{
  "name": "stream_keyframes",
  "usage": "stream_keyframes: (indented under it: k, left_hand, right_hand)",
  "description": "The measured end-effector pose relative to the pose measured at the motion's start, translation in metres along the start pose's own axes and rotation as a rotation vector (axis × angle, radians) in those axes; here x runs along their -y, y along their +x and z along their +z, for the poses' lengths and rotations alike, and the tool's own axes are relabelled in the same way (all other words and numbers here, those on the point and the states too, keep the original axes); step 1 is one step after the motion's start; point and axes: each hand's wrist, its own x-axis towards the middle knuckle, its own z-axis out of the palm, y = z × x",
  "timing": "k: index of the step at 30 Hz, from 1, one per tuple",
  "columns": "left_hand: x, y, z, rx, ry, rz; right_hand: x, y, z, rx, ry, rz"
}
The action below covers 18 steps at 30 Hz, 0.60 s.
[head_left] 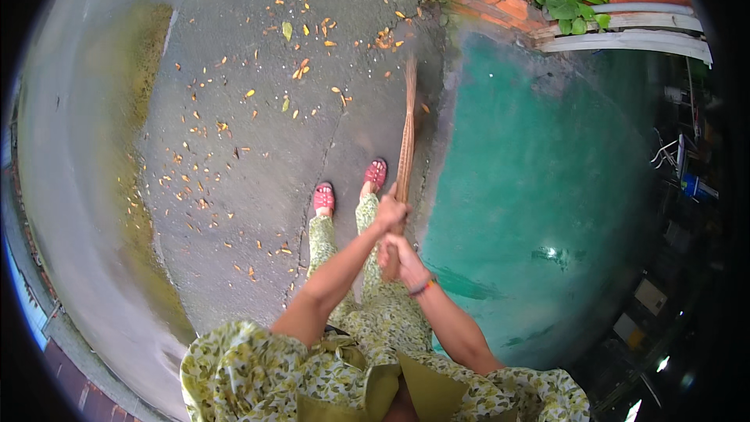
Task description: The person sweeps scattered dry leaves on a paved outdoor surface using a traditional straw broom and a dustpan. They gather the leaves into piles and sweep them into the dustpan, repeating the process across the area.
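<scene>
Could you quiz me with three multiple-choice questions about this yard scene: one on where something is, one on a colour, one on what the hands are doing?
1. Where do most of the fallen leaves lie?
A. on the green floor
B. on the grey concrete
C. in the brick planter

2. What colour are the sandals?
A. red
B. blue
C. white

3. How is the broom held?
A. by one hand only
B. by both hands, one above the other
C. it lies on the ground

Answers:
1 B: the fallen leaves dot the grey concrete, while the green floor shows almost none.
2 A: both sandals are red.
3 B: the left hand is closed on the handle of the broom, with the right hand just below it.
</scene>
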Motion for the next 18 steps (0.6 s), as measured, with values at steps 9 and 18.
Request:
stream_keyframes:
  k: [9,18]
  left_hand:
    - [-0.017,-0.017,0.042,0.097,-0.129,-0.090]
    - [-0.016,-0.045,-0.134,-0.660,-0.250,-0.080]
  right_hand:
    - [0.024,-0.031,-0.021,-0.124,-0.074,-0.016]
    - [-0.008,0.055,0.061,0.331,-0.370,0.462]
